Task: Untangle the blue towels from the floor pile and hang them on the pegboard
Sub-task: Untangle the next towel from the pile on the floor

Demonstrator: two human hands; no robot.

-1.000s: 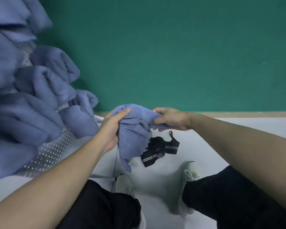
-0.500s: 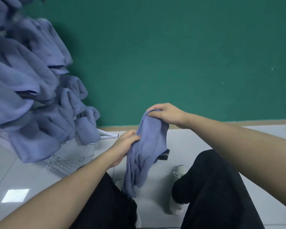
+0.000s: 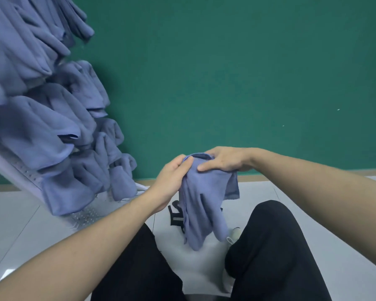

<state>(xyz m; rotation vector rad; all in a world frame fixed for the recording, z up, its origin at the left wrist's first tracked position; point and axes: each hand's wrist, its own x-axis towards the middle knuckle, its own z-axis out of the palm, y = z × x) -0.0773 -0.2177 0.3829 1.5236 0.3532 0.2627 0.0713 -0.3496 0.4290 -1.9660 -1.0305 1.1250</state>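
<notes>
Green wall (image 3: 226, 72) across the whole background, wooden skirting strip at its foot. Pale tiled floor (image 3: 15, 224) below the wall. White pegboard (image 3: 26, 174) leaning at the left, just in front of the wall, nearly covered by hung blue towels (image 3: 41, 118) in bunched rows from top to bottom. Black trouser legs (image 3: 276, 253) low in view, well clear of the wall, knees apart. Between them and the wall, held up above the floor: one blue towel (image 3: 202, 203), crumpled at the top, loose end drooping down between the knees. Left hand (image 3: 172, 181) on the towel's side nearer the pegboard, fingers curled together and clamped on the bunched cloth, thumb on its upper edge. Right hand (image 3: 226, 159) on top of the towel on the side away from the pegboard, fingers close together and bent over the fold, thumb lying along the cloth, gripping it. Behind the hanging towel, on the floor: a small black strap-like item (image 3: 175, 216) with a pale stripe, partly hidden. Beside the right knee, a bit of a pale shoe (image 3: 233, 234).
</notes>
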